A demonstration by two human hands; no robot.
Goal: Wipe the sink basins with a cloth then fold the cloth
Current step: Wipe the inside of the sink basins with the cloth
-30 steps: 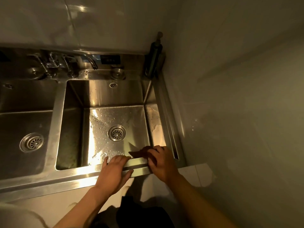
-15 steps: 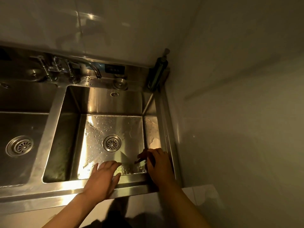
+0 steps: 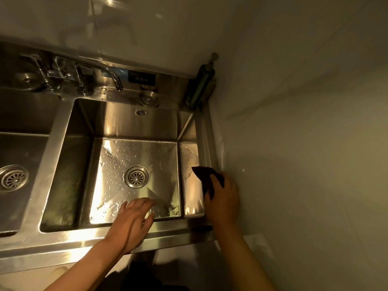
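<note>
Cloth first: it is dark and bunched up, and the person's right hand grips it with curled fingers, pressing it on the right rim of the sink, close to the side wall. The left hand holds nothing. Its fingers are straight and loose, and it rests over the front rim of the right basin. Water drops sit on the floor of that basin around the round drain. To the left, past a steel strip, is the left basin with its own drain. At the back stand the taps, and a dark soap bottle stands in the far right corner. The wiping step looks to be in hand, and the folding is not yet begun. Next, the cloth likely needs to go down into the wet basin, pressed flat so it can soak up the drops.
</note>
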